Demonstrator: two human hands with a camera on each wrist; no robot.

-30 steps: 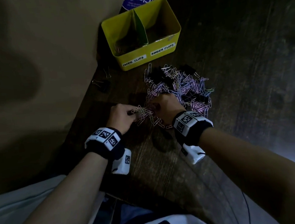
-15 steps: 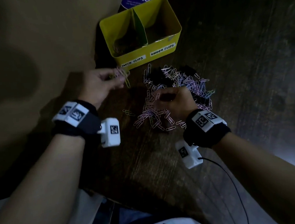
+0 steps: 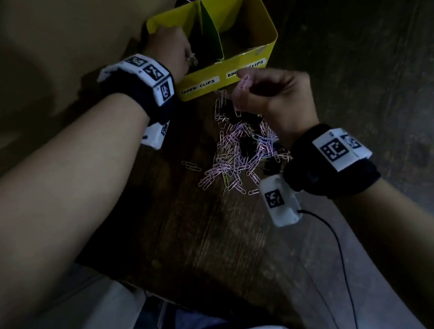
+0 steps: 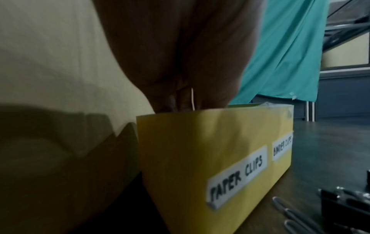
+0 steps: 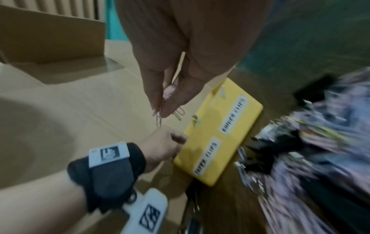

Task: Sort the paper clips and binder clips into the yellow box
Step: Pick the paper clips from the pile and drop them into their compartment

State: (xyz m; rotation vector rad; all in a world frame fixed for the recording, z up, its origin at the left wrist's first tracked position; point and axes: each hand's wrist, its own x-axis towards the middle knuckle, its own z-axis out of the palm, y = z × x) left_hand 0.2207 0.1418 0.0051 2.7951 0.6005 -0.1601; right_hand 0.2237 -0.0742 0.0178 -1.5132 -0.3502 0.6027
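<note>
Yellow box: the left hand has moved from beside it to over its paper-clip side, fingers pinching clips. The right hand has lifted off the pile, pinching paper clips above it.

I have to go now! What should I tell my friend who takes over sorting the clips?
Left hand is over the yellow box's PAPER CLIPS side, pinching paper clips, not dropped yet.
Right hand pinches a few pink paper clips above the pile, in front of the box.
Left to do: most paper clips and the black binder clips are on the table. The box's contents are too dark to see.
</note>
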